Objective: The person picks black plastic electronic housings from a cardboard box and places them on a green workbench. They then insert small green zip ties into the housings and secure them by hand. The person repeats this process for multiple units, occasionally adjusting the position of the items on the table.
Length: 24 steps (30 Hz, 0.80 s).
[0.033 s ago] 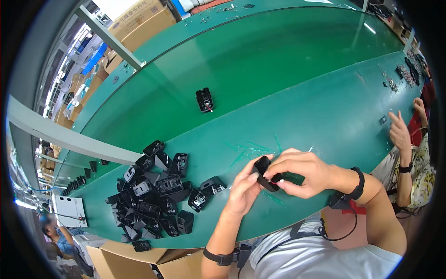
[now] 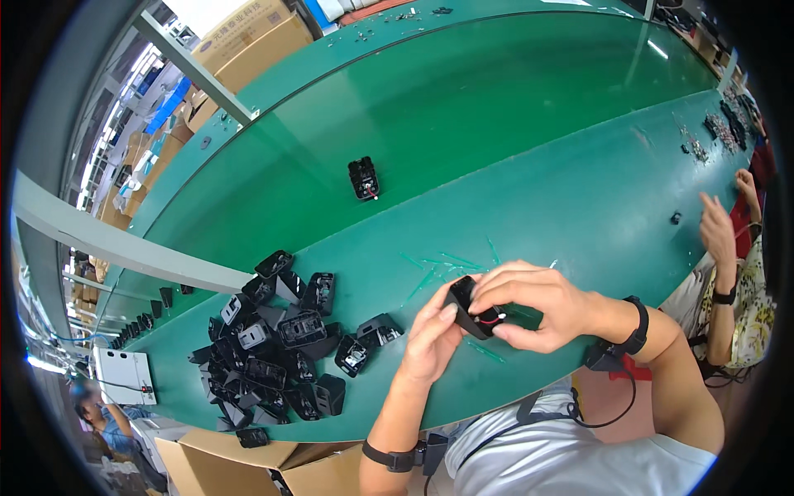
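- Both hands close together on one small black plastic housing [image 2: 468, 307]: the right hand [image 2: 533, 304] curls over it from above and the right with fingers bent round its far end, while the left hand [image 2: 432, 341] presses thumb and fingertips against its near side. The piece sits lifted just above the table's near edge, in front of the person's chest, with a bit of red showing at its lower end.
- Beneath it all, the green table [image 2: 513, 140] runs as a long curved surface with a raised step along its middle.
- Cardboard boxes [image 2: 256, 41] stand beyond the far edge at upper left, and another open carton [image 2: 240, 467] sits below the near edge at lower left.
- To the left of the hands, a heap of black housings [image 2: 273, 347] lies piled on the near strip, well within reach; two strays [image 2: 364, 343] rest just beside the left hand.
- At the right edge, another person's hand [image 2: 718, 231] hovers over the table, its wrist wearing a dark band.
- Farther out, a single black housing [image 2: 364, 178] lies alone on the raised part, well apart from the pile.
- Thin green strips [image 2: 442, 266] lie scattered on the surface just beyond the hands.
- Small dark parts [image 2: 728, 124] are strewn along the far right end.
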Available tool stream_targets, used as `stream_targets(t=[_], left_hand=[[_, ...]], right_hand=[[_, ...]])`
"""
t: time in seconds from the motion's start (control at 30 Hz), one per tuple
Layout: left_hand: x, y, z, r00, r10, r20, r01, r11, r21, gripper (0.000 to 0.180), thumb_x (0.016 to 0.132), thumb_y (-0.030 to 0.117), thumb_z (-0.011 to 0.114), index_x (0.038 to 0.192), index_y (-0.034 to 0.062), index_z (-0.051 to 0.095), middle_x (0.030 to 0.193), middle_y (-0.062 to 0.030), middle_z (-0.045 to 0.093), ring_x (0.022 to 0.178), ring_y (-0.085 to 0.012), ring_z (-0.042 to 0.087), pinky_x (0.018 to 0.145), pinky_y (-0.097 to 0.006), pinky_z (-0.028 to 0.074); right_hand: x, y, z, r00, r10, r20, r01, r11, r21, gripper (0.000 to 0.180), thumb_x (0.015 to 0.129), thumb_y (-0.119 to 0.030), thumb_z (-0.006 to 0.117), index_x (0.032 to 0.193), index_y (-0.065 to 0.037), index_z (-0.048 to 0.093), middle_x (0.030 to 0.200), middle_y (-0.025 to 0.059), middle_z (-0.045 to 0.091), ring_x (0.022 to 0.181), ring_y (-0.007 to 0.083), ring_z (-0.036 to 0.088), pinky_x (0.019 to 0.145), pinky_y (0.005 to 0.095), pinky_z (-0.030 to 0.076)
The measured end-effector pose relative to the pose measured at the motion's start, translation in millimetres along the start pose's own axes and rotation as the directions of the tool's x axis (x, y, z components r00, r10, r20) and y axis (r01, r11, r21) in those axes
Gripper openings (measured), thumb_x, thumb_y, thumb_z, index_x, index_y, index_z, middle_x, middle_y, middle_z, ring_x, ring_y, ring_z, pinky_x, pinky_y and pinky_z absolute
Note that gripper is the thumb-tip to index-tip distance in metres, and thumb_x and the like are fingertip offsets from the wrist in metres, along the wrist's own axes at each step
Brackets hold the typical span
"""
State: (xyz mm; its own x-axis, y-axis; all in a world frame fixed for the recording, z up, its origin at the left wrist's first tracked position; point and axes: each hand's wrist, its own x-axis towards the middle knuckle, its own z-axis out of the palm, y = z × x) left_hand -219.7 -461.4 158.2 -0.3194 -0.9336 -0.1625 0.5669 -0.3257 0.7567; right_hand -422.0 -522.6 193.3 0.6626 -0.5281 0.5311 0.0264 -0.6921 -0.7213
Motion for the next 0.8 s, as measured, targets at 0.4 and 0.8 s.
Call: stream_targets(t=[0.4,0.8], left_hand=[[-1,-2,0,0.992,0.104,0.070,-0.112,0.987,0.115,0.073,0.093,0.040,0.067,0.144,-0.0032,0.038,0.113,-0.0170,0.066,0.085,-0.0273,0.073,0.063,-0.028,0.058],[0,-2,0,0.984,0.176,-0.031,-0.158,0.935,0.317,0.068,0.099,0.040,0.057,0.145,-0.0038,0.035,0.096,-0.0180,0.070,0.074,-0.0240,0.072,0.054,-0.024,0.053]], right_hand=[[-3,7,-10,0.891,0.440,0.108,-0.404,0.663,0.631,0.037,0.082,-0.005,0.078,0.114,-0.002,0.061,0.095,0.0091,0.073,0.092,0.0123,0.066,0.087,0.0311,0.050],[-8,15,6,0.731,0.607,0.312,-0.498,0.163,0.852,0.029,0.089,-0.007,0.071,0.115,-0.004,0.059,0.107,0.0049,0.069,0.098,0.0106,0.064,0.090,0.0272,0.049]])
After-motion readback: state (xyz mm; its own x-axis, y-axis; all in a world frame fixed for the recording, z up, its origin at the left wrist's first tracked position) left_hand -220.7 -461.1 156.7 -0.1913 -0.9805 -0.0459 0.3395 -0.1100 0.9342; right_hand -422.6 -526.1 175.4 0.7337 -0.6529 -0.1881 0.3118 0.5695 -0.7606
